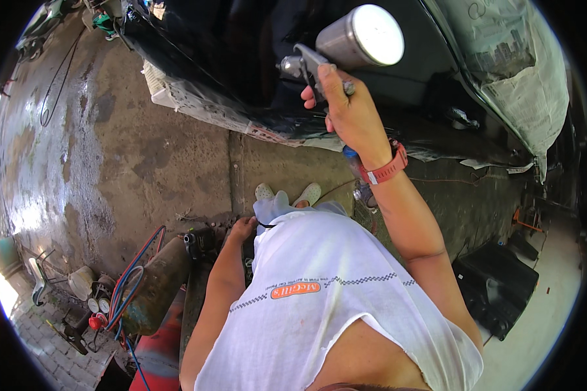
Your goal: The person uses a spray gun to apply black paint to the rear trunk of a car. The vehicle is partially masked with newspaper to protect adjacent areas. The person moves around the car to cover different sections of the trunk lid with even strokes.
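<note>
My right hand (349,107) is wrapped round the handle of a spray gun (314,68). A metal paint cup (353,40) with a white round top is fixed to the gun. The nozzle points left, over a glossy black car panel (241,58). I cannot tell whether any paint is coming out. Low beside my hip, next to my white shirt (332,254), my left hand (243,228) has its fingers curled. A short black strip lies close to those fingertips. What the left hand holds, if anything, is hidden.
Masking paper and plastic (522,72) cover the car's right part and lower edge. At lower left, red and blue hoses (129,287) run over a rusty cylinder (153,293) near gauges. A black panel (496,283) lies at right. The concrete floor (169,150) is wet in patches.
</note>
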Demonstrator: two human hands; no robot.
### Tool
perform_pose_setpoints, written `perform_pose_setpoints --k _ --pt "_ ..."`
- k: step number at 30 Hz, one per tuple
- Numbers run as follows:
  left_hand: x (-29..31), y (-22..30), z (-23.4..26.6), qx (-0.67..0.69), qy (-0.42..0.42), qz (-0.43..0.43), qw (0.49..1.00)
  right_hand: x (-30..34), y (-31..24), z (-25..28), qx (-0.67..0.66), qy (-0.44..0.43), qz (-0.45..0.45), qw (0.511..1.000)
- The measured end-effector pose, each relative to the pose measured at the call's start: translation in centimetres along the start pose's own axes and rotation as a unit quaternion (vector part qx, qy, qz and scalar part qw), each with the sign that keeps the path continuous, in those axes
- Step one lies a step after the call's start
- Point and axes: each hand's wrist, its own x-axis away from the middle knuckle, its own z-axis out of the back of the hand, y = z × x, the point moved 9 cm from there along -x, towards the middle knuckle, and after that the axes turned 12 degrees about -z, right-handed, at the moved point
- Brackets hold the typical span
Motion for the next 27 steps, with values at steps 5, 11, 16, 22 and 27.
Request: perform_pose_setpoints --k 5,11,16,22,27 --pt "-2.6 -0.6 1.9 -0.008 0.078 -0.039 0.996 -1.1 -4.4 1.5 0.003 0.060 0.061 0.996" --pt "-3.4 3.9 3.6 0.030 0.080 -0.050 0.995 -3.2 -8.3 0.4 0.066 0.090 0.107 0.988" --pt "-4.2 4.4 3.9 0.025 0.099 -0.065 0.993 -4.3 -8.8 -1.0 0.121 0.079 0.091 0.985" --pt "-2.7 2.8 3.0 -0.031 0.074 -0.036 0.996 -4.7 -8.2 -1.8 0.089 0.064 0.100 0.989" --pt "-2.2 1.1 1.9 -0.075 0.074 -0.034 0.994 -3.9 -7.5 -1.0 0.029 0.030 0.063 0.997"
